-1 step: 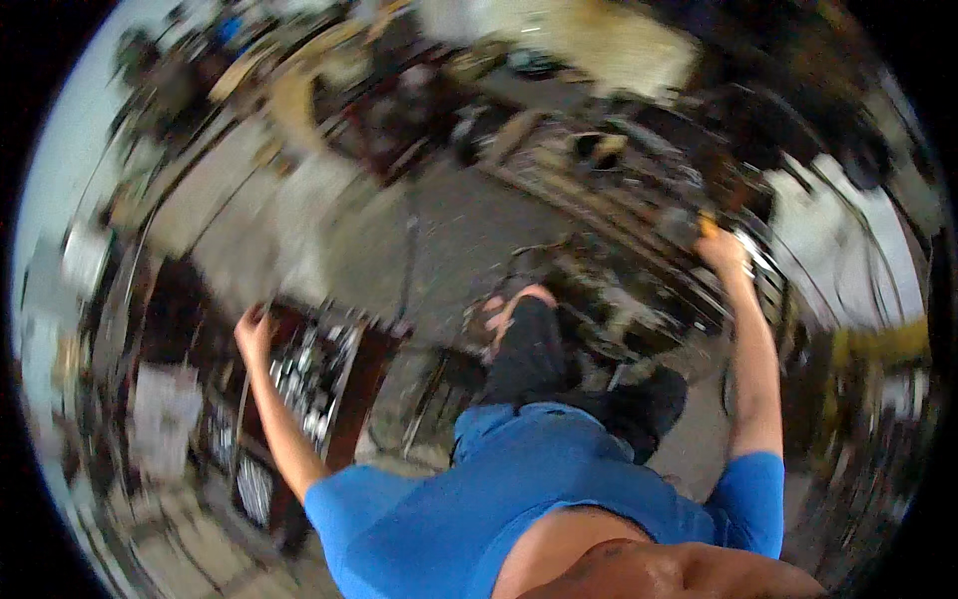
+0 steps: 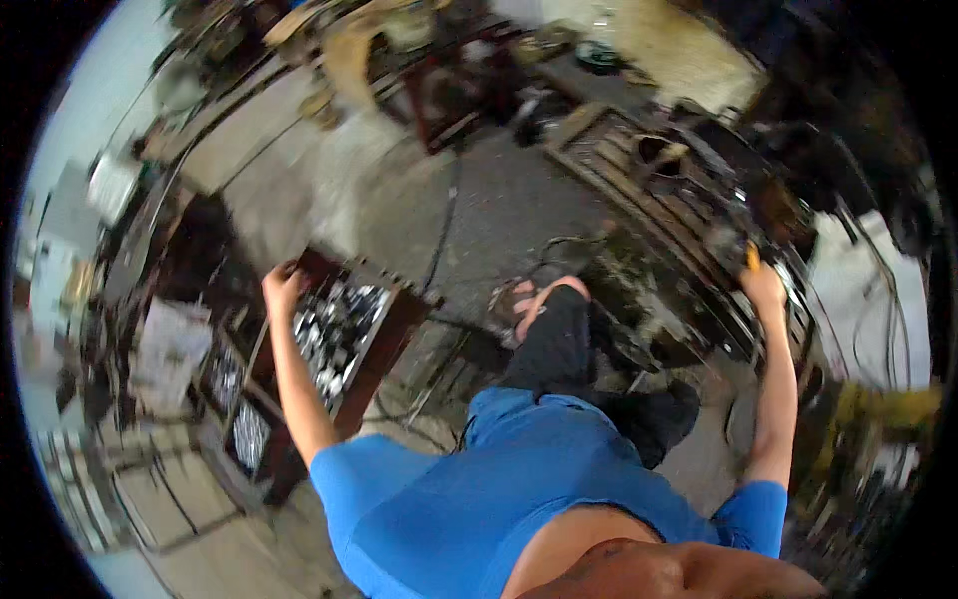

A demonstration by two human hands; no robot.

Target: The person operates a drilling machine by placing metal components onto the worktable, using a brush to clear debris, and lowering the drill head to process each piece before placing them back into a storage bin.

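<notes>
My left hand (image 2: 283, 288) is over the far left corner of a dark reddish-brown bin (image 2: 377, 349) full of small shiny metal pieces (image 2: 339, 329). Its fingers are curled together, and what they hold, if anything, is too small and dark to name. Out to the right, my right hand (image 2: 764, 287) is closed around a yellow handle (image 2: 753, 256) beside a greasy metal machine (image 2: 639, 190). The handle's lower part is hidden in the fist.
Smaller trays of metal pieces (image 2: 249, 437) stand left of the bin, next to a pale paper sheet (image 2: 172, 349). Cables (image 2: 447, 220) run over the grey floor (image 2: 499, 200). A white panel (image 2: 866, 295) with hanging hoses is at the right.
The whole view has swung, so the surroundings sit farther right and lower, with less blur. Both hands keep their places by the bin and the machine.
</notes>
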